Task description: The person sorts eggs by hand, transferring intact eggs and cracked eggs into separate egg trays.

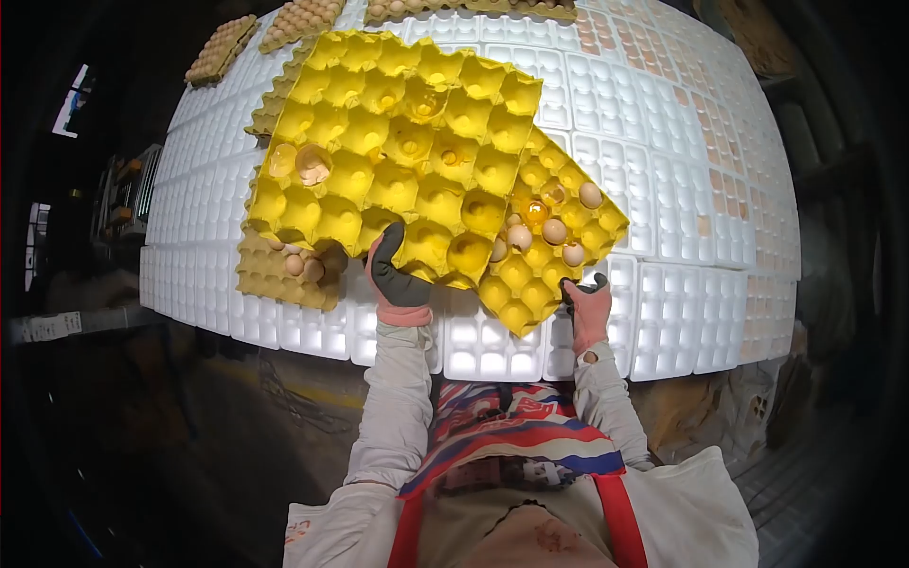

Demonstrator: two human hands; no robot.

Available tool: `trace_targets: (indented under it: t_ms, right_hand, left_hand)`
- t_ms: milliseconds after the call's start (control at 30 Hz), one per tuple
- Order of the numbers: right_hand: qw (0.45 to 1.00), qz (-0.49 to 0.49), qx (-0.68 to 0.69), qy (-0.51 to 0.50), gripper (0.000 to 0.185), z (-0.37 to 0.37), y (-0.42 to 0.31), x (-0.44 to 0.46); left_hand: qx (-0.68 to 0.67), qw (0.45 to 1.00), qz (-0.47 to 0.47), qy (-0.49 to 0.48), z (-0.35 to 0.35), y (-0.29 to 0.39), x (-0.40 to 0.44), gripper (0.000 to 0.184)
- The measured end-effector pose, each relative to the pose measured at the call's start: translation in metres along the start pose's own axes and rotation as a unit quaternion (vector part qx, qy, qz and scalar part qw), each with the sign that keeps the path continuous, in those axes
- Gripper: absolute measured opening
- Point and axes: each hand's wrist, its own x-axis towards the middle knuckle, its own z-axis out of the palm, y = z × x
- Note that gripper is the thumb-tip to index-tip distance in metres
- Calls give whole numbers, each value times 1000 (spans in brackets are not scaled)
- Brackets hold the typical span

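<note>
My left hand (400, 282), in a pink and dark grey glove, grips the near edge of a large yellow egg tray (365, 180). This tray is tilted and holds a broken eggshell (312, 165) and wet smears of egg. Partly under its right side lies a second yellow egg tray (520, 317), set at an angle. Several brown eggs (555, 231) and a bare yolk (537, 211) rest in it. At this tray's near right edge is my right hand (589, 309), also gloved, with its fingers closed on the rim.
White plastic egg trays (606, 85) cover the table, some filled with eggs at the right. A brown tray (284, 292) with a few eggs sits under the left side of the yellow one. More full egg trays (220, 49) stand at the back left.
</note>
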Motion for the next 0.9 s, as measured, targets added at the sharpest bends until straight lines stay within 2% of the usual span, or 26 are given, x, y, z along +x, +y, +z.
trace_targets:
  t_ms: [67, 100, 133, 167, 267, 333, 400, 433, 467, 500, 533, 567, 600, 633, 667, 700, 767, 800, 867, 900]
  right_hand:
    - [995, 65, 68, -12, 57, 1, -13, -5]
    - [991, 103, 85, -27, 55, -1, -21, -7]
    - [984, 139, 103, -40, 53, -1, -29, -8]
    - [969, 185, 146, -79, 41, -3, -29, -4]
    - [959, 162, 184, -143, 23, -4, -40, -9]
    - [963, 166, 171, -123, 25, -2, -37, -2]
    - [974, 145, 132, -113, 27, 0, -29, 7]
    - [982, 127, -28, -139, 37, -9, -45, 5]
    - [977, 63, -164, -120, 40, -15, -60, 5]
    - [950, -1, -296, -98, 43, -19, -76, 8]
    - [900, -65, -423, -76, 47, -22, -95, 10]
    - [911, -46, -407, -55, 53, -21, -120, 13]
    - [884, -170, -435, 23, 53, -24, -115, 35]
    - [866, -238, -439, 37, 52, -22, -122, 54]
    - [856, -302, -418, 13, 51, -13, -130, 74]
    - [846, -336, -410, -57, 57, -2, -133, 98]
    - [762, -345, -538, -107, 67, 28, -147, 115]
    - [706, -360, -598, -117, 58, 39, -152, 118]
    - [675, -362, -629, -131, 45, 47, -162, 122]
    - [680, -379, -616, -121, 35, 45, -163, 120]
  left_hand:
    - [-35, 998, -40, 29, -5, 4, -6, 51]
    - [7, 1000, 6, 16, -10, 6, -8, 47]
    - [4, 1000, 2, 25, -13, 8, -10, 46]
    - [-1, 999, -2, 33, -15, 10, -13, 45]
    - [-23, 998, -22, 48, -19, 12, -20, 44]
    - [-11, 999, 1, 47, -22, 15, -22, 45]
    - [-31, 998, -25, 48, -22, 18, -23, 47]
    - [-32, 998, -26, 50, -21, 18, -23, 47]
    - [-33, 998, -28, 50, -21, 17, -24, 46]
    - [-10, 999, 5, 48, -23, 11, -25, 45]
    - [-8, 999, 4, 50, -20, 13, -24, 45]
    - [-4, 999, 0, 51, -21, 20, -25, 45]
    - [-1, 999, -2, 51, -20, 24, -25, 45]
    - [-56, 997, -22, 55, -17, 22, -25, 41]
    - [-66, 996, -27, 56, -15, 22, -24, 38]
    - [-74, 995, -34, 58, -14, 23, -25, 35]
    - [-111, 990, -58, 67, -14, 27, -25, 25]
    - [-148, 983, -85, 71, -18, 25, -26, 27]
    - [-181, 974, -115, 66, -19, 31, -24, 29]
    - [-179, 975, -116, 59, -18, 36, -23, 30]
